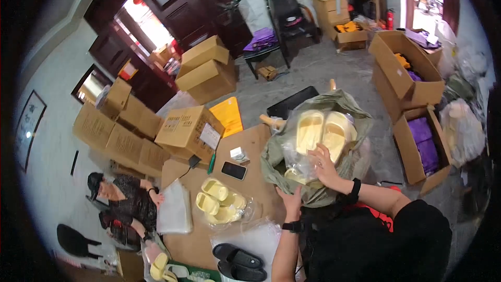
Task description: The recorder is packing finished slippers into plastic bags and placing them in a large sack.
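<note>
Pale yellow slippers [310, 131] in clear plastic stand toe-up in the mouth of a large grey-green sack [342, 190]. My right hand [324, 167] reaches over the sack's near side, its fingers curled against the slippers and their wrapping. At the sack's near left edge is my left hand [290, 201], thumb and fingers apart. More pale yellow slippers [219, 198] lie on a clear bag on the brown table [255, 143], left of my hands. Black slippers [240, 262] rest on clear plastic bags [276, 235] at the near side.
A phone [234, 171], a green pen [211, 164] and a small white box [239, 154] lie on the table. A carton [185, 131] stands at its far left. Across the table sits another person [130, 198] beside a stack of clear bags [175, 209]. Open cartons [422, 151] line the right.
</note>
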Available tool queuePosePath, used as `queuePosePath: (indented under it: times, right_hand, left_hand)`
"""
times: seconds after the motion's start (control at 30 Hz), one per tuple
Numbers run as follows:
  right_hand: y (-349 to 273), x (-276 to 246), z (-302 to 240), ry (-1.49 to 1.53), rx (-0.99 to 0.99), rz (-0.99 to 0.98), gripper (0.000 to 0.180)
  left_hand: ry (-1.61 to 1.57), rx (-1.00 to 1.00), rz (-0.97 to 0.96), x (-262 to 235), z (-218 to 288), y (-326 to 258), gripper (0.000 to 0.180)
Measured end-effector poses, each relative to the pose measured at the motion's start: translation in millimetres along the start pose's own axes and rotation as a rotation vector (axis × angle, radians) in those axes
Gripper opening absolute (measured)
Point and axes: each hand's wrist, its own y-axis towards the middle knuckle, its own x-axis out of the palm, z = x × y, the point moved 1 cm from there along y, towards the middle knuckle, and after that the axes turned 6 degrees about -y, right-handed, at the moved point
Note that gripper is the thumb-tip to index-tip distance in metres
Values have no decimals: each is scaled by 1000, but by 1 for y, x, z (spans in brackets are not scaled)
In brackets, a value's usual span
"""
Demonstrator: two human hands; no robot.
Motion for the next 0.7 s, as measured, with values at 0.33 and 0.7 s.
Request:
queuePosePath:
  times: [0.33, 0.7]
  right_hand:
    - [-1, -20, 70, -525, 17, -823, 43]
    - [12, -29, 13, -727, -35, -725, 31]
  left_hand:
    - [-215, -6, -156, -7, 2, -30, 53]
    - [-106, 181, 488, -108, -7, 27, 58]
